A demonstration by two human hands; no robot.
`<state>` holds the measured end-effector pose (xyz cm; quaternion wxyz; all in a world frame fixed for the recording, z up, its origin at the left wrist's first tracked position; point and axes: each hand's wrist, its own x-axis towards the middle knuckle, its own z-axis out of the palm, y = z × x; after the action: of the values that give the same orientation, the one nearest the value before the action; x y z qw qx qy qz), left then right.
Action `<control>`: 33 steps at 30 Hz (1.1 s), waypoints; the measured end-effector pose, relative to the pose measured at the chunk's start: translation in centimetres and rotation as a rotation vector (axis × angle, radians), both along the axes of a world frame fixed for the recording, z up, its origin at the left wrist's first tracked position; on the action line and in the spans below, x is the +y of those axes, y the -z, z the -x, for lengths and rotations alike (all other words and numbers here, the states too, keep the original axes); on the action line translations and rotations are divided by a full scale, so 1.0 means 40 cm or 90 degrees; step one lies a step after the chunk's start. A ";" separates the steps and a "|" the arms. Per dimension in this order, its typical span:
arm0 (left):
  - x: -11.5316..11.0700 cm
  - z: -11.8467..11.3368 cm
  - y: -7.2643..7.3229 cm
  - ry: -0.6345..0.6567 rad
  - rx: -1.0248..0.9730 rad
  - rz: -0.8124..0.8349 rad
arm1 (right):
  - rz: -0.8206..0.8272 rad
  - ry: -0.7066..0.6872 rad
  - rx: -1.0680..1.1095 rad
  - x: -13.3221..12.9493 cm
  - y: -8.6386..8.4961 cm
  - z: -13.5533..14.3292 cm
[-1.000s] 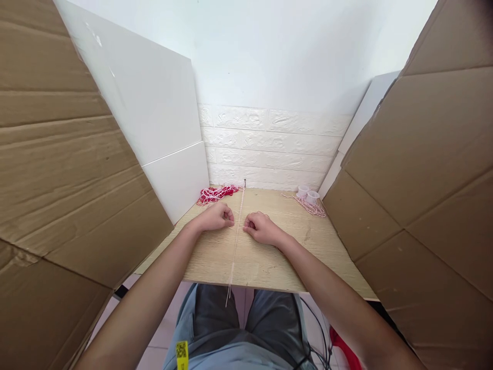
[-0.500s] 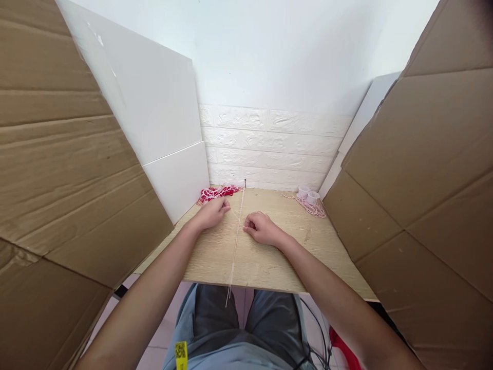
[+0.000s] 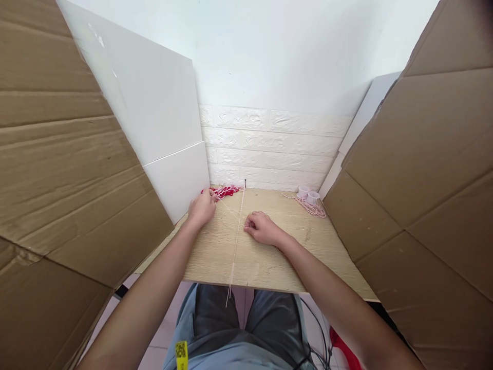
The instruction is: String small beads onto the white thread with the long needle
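Observation:
A pale cord (image 3: pixel 236 241) runs from a small dark peg (image 3: pixel 245 183) at the back of the wooden table down past its front edge, where the loose ends hang. Left of the cord, my left hand (image 3: pixel 203 208) pinches a thin thread that stretches toward the cord. Close to the cord's right side, my right hand (image 3: pixel 262 227) has its fingertips pressed together on thin thread, whose end is too fine to make out. Behind my left hand lies a heap of red and white threads (image 3: pixel 227 191), partly covered by the fingers.
At the back right, two small clear cups (image 3: pixel 308 195) stand beside a bundle of pink cord (image 3: pixel 313 208). Cardboard panels (image 3: pixel 69 154) rise on both sides of the wooden table (image 3: pixel 277 267). A white brick-patterned wall (image 3: pixel 269 139) closes off the back.
My left hand has moved left and slightly back, away from the cord, drawing the thread out longer. My right hand has stayed in nearly the same place.

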<state>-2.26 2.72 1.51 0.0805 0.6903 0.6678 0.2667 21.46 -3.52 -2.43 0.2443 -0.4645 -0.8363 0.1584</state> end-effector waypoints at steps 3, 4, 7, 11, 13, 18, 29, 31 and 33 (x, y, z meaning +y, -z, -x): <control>0.006 0.012 0.002 -0.057 -0.030 -0.002 | 0.005 -0.001 0.002 0.000 -0.001 0.000; 0.008 0.016 0.003 -0.074 -0.044 -0.005 | 0.006 -0.002 0.003 0.001 -0.001 -0.001; 0.011 0.018 0.005 -0.093 -0.064 -0.035 | 0.009 -0.004 0.002 0.001 -0.003 -0.001; 0.000 0.000 0.002 0.024 -0.070 -0.095 | 0.008 0.001 -0.002 -0.003 -0.007 0.000; -0.012 -0.015 0.002 0.160 -0.076 -0.060 | 0.005 0.005 0.002 -0.007 -0.010 0.000; -0.035 -0.048 0.022 0.401 -0.056 0.082 | 0.009 0.008 0.013 -0.016 -0.019 0.002; -0.039 -0.048 0.030 0.388 -0.012 0.138 | 0.020 0.004 0.012 -0.020 -0.026 0.001; -0.042 -0.050 0.027 0.387 -0.010 0.118 | 0.018 0.004 0.011 -0.020 -0.026 0.001; -0.043 -0.051 0.027 0.384 -0.017 0.092 | 0.015 0.004 0.009 -0.018 -0.024 0.002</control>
<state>-0.22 1.02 0.42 0.2135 0.8464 0.4485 0.1919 21.39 -4.24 -1.45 0.2452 -0.4686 -0.8312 0.1712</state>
